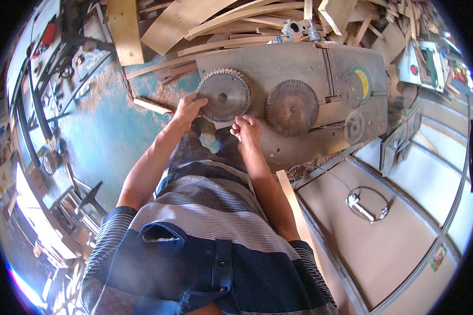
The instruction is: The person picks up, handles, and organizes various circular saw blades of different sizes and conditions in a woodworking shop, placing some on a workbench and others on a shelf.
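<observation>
A round toothed circular saw blade (223, 96), seemingly stacked with at least one more, is held over the near left end of the metal machine table (257, 63). My left hand (188, 112) grips its left rim, thumb on the face and fingers beneath. Close by the lower right rim is my right hand (247, 130), its fingers curled into a pinch. Whatever that pinch holds, if anything, is too small to make out. Just right of it lies a second, browner circular saw blade (292, 107), flat on the table.
Smaller blades (355, 127) and a yellow-green disc (361, 84) lie at the table's right end. Wooden boards (184, 23) pile up behind it. At right, a framed panel (383, 252) carries an air tool with a hose (361, 206). Metal racks (31, 100) stand left.
</observation>
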`<state>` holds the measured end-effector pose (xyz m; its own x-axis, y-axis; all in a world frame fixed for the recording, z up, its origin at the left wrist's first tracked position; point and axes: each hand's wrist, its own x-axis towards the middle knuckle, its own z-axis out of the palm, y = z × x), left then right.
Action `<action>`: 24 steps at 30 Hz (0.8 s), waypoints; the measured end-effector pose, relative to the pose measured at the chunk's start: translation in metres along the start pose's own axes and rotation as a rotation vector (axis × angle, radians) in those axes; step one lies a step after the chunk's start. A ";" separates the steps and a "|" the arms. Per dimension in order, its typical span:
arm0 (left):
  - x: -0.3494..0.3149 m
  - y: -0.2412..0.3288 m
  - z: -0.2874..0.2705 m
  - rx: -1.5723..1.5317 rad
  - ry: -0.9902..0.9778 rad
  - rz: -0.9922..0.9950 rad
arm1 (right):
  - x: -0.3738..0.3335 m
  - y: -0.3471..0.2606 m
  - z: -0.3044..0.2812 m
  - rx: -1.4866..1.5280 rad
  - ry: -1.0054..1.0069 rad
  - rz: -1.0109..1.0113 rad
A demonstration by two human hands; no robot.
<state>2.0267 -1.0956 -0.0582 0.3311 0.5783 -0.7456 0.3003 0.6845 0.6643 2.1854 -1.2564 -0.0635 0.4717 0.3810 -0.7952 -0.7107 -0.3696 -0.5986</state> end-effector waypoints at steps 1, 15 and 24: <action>0.000 0.001 0.000 -0.015 -0.004 0.017 | -0.003 -0.003 -0.002 0.013 -0.021 0.033; -0.096 -0.027 -0.124 -0.551 -0.055 0.192 | -0.087 -0.031 0.078 -0.490 -0.726 -0.110; -0.055 -0.029 -0.046 -0.199 -0.114 0.220 | -0.032 -0.009 0.002 -0.498 -0.243 -0.317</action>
<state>1.9585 -1.1269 -0.0394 0.4703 0.6765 -0.5667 0.0330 0.6282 0.7773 2.1761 -1.2631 -0.0325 0.4459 0.6961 -0.5627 -0.2004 -0.5351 -0.8207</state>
